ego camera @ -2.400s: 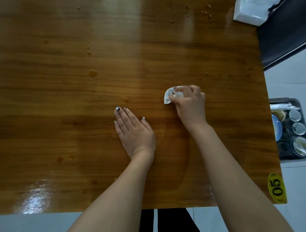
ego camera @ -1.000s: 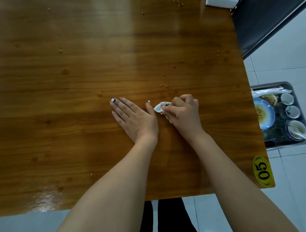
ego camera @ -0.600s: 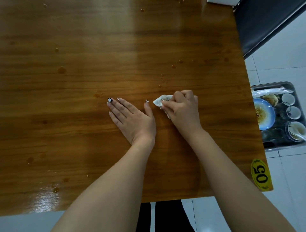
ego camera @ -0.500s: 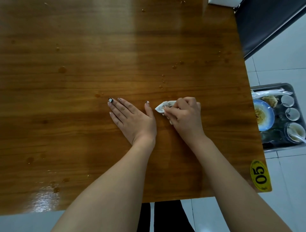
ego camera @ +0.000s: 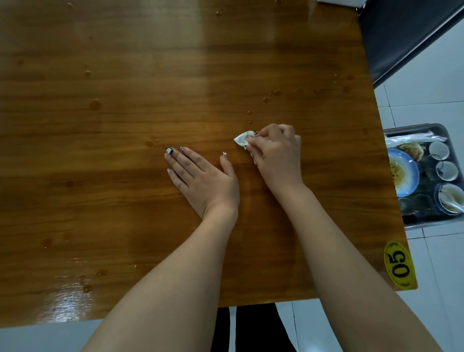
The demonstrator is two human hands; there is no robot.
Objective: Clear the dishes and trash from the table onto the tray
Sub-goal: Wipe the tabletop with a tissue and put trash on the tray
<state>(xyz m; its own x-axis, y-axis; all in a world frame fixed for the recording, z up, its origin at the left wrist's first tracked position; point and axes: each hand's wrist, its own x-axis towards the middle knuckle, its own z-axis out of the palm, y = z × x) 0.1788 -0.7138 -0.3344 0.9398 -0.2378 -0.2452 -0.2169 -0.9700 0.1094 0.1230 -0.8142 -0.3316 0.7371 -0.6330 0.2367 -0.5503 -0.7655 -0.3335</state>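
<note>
From the head view, much is cut off. The tray (ego camera: 442,128) sits past the desk's (ego camera: 150,75) right edge, which hides its left side, and the frame border clips its right side. What it stands on cannot be made out. On it are a blue plate (ego camera: 414,176) smeared with food remains, a brownish lump of scraps (ego camera: 411,150), small pale cups (ego camera: 439,150), a bowl holding a white spoon (ego camera: 452,204) and a long white wrapped item (ego camera: 414,137); the darker things between them are too dim to tell. A white object (ego camera: 339,1) at the top edge shows only as a sliver.

The crumpled tissue (ego camera: 242,138) is small, white and faintly soiled, lying on the desk just right of centre. The right hand (ego camera: 276,155) has its grip closed round it, fingers curled, pressing it to the wood; most of the tissue is hidden under them. The left hand (ego camera: 203,176) lies flat beside it, its grip wide, fingers straight, touching nothing but the desk. Brown droplets (ego camera: 95,104) dot the wood. A yellow "05" sticker (ego camera: 400,266) marks the near right corner.
</note>
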